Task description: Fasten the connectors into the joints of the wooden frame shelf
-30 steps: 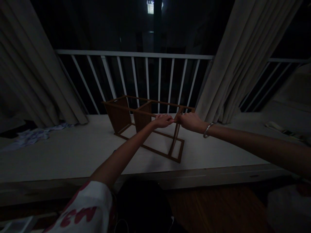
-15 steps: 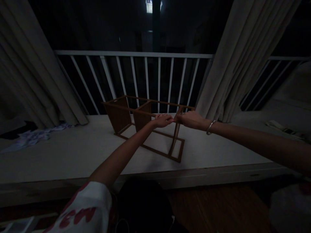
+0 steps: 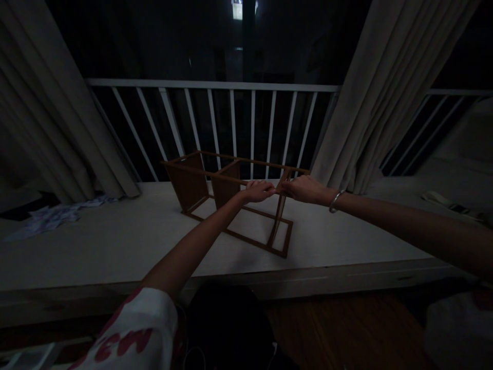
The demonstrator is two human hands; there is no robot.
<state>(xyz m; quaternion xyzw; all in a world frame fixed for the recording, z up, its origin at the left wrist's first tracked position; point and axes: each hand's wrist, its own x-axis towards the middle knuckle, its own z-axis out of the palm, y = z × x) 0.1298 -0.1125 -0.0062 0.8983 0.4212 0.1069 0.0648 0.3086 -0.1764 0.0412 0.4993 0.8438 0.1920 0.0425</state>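
Note:
A brown wooden shelf rack (image 3: 226, 193) lies on its side on the pale window ledge, its long rails running left to right. My left hand (image 3: 259, 191) is closed over the near upper rail, close to the right-hand crosspiece. Just right of it, almost touching, my right hand (image 3: 305, 188) is closed in a pinch at the joint of rail and crosspiece. What its fingers hold, if anything, is too dark and small to make out. A silver bangle (image 3: 335, 201) circles the right wrist.
Behind the rack stands a white railing (image 3: 211, 85) before a dark window. Beige curtains (image 3: 358, 113) hang on both sides. Crumpled pale papers (image 3: 57, 216) lie at the ledge's left. A dark strap-like item (image 3: 450, 205) lies at the right. Wooden floor (image 3: 339, 329) shows below.
The rack and my left hand stay in place. My right hand has shifted very slightly, its wrist and bangle a touch to the right and up.

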